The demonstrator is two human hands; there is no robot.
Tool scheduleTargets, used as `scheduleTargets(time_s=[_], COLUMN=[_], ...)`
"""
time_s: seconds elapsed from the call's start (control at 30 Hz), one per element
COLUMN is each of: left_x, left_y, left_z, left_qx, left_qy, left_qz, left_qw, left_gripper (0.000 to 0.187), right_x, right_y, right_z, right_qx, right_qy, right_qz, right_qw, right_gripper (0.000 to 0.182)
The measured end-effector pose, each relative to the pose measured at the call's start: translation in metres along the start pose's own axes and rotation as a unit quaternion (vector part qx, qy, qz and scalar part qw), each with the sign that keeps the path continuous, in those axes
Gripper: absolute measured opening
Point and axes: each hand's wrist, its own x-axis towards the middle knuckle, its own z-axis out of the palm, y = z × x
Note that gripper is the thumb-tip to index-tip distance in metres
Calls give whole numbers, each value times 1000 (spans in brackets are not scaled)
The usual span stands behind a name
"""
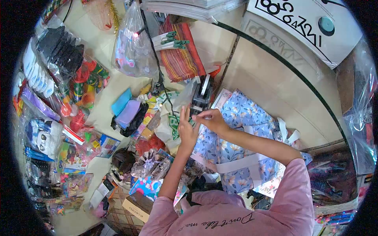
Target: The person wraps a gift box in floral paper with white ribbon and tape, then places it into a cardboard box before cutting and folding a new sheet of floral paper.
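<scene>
My left hand (187,129) is raised in the middle, its fingers stretched up toward a black tape dispenser (201,98). Its thumb side meets the fingertips of my right hand (213,122). The right thumb and forefinger are pinched together; whatever is between them is too small to make out. Just beyond the hands stands the dispenser, with a pale roll (205,84) on it. Under my right forearm lies a blue flowered bag (236,147) with white straps. A white and green plastic bag (167,128) lies left of my left hand.
A red striped cloth (181,59) and a clear bag of patterned items (134,55) lie at the back. Packaged goods (76,157) crowd the left side. A white box with numbers (311,27) stands back right beyond the dark curved edge (291,65). A black cord (157,63) hangs down.
</scene>
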Motion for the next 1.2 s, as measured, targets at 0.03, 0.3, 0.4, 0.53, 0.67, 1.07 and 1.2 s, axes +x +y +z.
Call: scheduleTargets(time_s=[0.03, 0.3, 0.4, 0.53, 0.67, 1.07, 1.2], left_x=[-1, 0, 2, 1, -1, 8, 12], left_y=[-1, 0, 6, -2, -8, -25, -22], left_z=[1, 0, -5, 4, 6, -16, -22], left_qx=[-4, 1, -25, -22, -24, -117, -118], left_qy=[0, 5, -17, 23, 21, -83, -76], left_qz=[-4, 14, -28, 23, 21, 96, 116], left_qw=[1000, 1000, 999, 999, 999, 985, 983], left_gripper=[67, 67, 66, 62, 60, 48, 38], right_x=[0, -7, -3, -11, -17, -14, -12], right_y=[2, -20, -13, -25, -18, -6, 1], right_z=[0, -4, -3, -8, -7, -1, -1], right_qx=[-5, 61, 141, 113, 33, -295, -318], right_qy=[1, -24, -7, -17, -44, 19, 37], right_qz=[-12, 46, 69, 58, 16, -116, -152], right_qw=[1000, 997, 988, 992, 998, 948, 935], right_gripper=[22, 26, 30, 27, 22, 22, 20])
